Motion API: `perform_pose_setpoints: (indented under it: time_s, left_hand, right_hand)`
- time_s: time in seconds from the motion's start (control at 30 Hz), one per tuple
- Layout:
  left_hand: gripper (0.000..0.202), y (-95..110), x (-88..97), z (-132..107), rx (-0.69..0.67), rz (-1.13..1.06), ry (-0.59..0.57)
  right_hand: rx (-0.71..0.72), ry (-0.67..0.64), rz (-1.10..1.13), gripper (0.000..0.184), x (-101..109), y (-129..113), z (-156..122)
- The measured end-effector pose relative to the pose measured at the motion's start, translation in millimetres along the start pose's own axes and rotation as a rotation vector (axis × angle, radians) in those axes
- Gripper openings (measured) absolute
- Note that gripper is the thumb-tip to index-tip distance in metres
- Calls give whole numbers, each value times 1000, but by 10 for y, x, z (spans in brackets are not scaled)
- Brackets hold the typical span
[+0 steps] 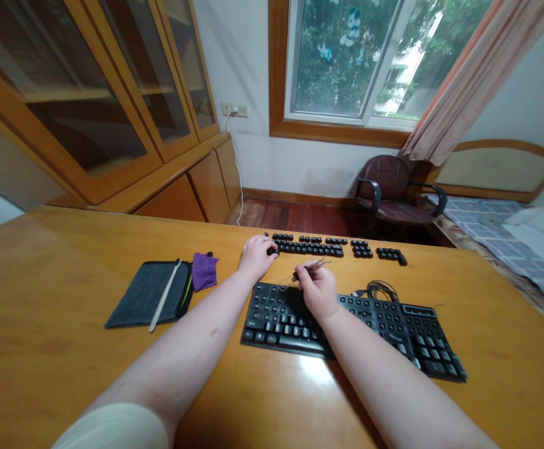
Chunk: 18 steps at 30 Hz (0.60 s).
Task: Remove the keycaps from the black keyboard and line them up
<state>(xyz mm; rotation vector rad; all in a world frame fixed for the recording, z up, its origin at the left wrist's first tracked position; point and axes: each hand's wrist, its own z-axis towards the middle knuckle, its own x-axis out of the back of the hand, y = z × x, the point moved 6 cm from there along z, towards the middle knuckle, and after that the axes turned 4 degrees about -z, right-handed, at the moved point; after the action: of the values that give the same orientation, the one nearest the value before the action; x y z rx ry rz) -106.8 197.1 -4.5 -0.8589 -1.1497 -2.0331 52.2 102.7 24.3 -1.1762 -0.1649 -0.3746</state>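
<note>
My left hand (pixel 256 257) is at the left end of the rows of loose black keycaps (pixel 306 247), its fingers closed on a keycap (pixel 272 251) at the table surface. In my right hand (pixel 319 288) is a wire keycap puller (pixel 317 264) with a dark handle, held above the keyboard's upper edge. The black keyboard (pixel 300 343) lies flat below. Its upper rows show bare switch posts, while the lower rows and part of the number pad still carry keycaps. My right hand and forearm hide its middle.
Left on the wooden table (pixel 66 268) lie a dark zip pouch (pixel 141 293), a pale flat stick (pixel 165 296) across it and a purple cloth (pixel 204 271). A coiled cable (pixel 382 290) sits behind the keyboard. Beyond the table stands an office chair (pixel 386 187).
</note>
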Motion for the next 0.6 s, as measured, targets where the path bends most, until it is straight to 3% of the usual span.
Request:
perform_pose_setpoints:
  time_s: [0.17,0.27,0.37,0.43,0.53,0.6]
  left_hand:
    - [14,76,152,-20,-19,-30,77]
    - [18,186,350,-29,-50,-59,104]
    - [22,342,468,-95,-103,-69,-83]
    - [29,478,501,-240,-162,-57,-250]
    - [54,653,513,-580,-157,-97,-375]
    - [80,746,423,-843,-134,-128,-464]
  right_hand:
    - [-17,-23,60,30,-35,-2,9]
    - [-94,-170,185,30,-59,-105,74]
    - [-137,-377,203,29,7,-318,165]
    - [-141,-436,155,29,107,-413,217]
    - [-156,-495,69,25,150,-358,194]
    - [-148,-499,20,23,91,-233,116]
